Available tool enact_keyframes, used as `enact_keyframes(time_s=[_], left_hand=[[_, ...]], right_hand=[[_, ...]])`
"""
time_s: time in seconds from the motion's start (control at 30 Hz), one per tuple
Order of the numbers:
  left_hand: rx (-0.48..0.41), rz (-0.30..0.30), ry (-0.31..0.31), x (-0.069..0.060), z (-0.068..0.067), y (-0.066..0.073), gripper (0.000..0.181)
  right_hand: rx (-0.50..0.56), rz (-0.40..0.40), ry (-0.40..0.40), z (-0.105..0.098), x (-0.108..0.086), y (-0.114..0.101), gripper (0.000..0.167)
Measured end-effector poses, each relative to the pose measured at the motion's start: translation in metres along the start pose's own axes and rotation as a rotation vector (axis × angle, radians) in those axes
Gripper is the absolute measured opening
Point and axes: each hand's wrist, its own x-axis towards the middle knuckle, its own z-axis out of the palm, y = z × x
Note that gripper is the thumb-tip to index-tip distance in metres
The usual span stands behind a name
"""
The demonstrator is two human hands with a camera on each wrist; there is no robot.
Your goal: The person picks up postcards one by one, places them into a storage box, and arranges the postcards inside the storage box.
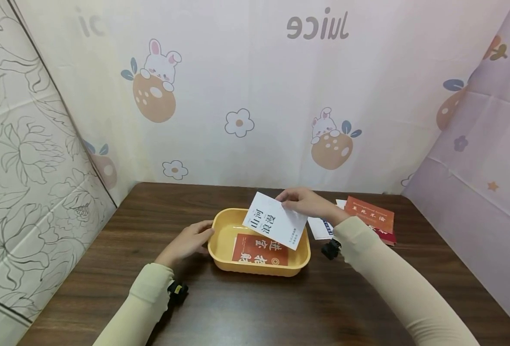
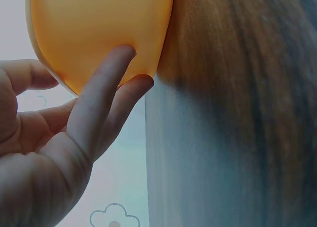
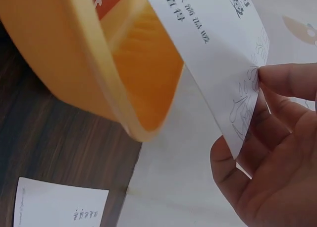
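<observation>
My right hand (image 1: 303, 202) pinches a white card (image 1: 276, 221) with black Chinese characters by its far edge. The card is tilted above the right part of a yellow plastic basin (image 1: 217, 240). In the right wrist view, thumb and fingers hold opposite sides of the card's corner. Inside the basin lies a red card (image 1: 255, 250) with white characters, partly covered by the held card; a white edge shows beside it. At the basin's left end my left hand (image 1: 190, 241) touches the outer wall and rim, its fingers extended against the plastic in the left wrist view.
Right of the basin, several red and white cards (image 1: 369, 214) lie in an overlapping pile, partly hidden by the right forearm. A dark wooden table (image 1: 237, 312) carries everything. Behind it hangs a printed curtain (image 1: 259, 158); a floral panel (image 1: 34, 158) borders the left.
</observation>
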Motion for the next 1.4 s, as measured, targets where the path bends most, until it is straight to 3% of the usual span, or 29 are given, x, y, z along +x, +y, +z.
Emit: enact_keyframes(time_s=[0.37,0.7,1.17,1.4], left_hand=[[-0.010,-0.002,-0.001,0.000,0.000,0.000,0.046],[-0.022,-0.006,0.003,0.001,0.001,0.000,0.046],[-0.018,-0.005,-0.009,0.000,-0.001,-0.002,0.047],[-0.019,-0.004,-0.008,0.000,-0.001,-0.001,0.047]], right_hand=[[-0.083,-0.004,-0.107,0.011,0.013,-0.016,0.023],[-0.260,-0.057,-0.221,0.023,0.023,-0.025,0.019],[-0.294,0.005,-0.321,0.037,0.034,-0.025,0.016],[-0.328,0.034,-0.316,0.042,0.034,-0.030,0.016]])
